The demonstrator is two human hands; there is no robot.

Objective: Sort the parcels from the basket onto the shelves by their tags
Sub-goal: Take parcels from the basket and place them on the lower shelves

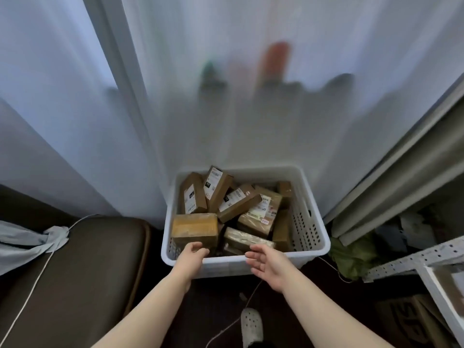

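Parcels (pixel 233 209) heaped in white basket (pixel 311 232), left hand (pixel 193 254) and right hand (pixel 267 262) over near rim, fingers loosely apart, empty

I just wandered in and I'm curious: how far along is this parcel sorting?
Nothing looks done: the white basket is packed with brown parcels. In hand: nothing yet. The left hand and right hand reach in open, nearest the yellow-taped box. Left: seemingly every parcel. The shelf on the right is too cut off to judge.

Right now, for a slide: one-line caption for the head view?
Left hand and right hand, both open, reach over the white basket toward cardboard parcels.
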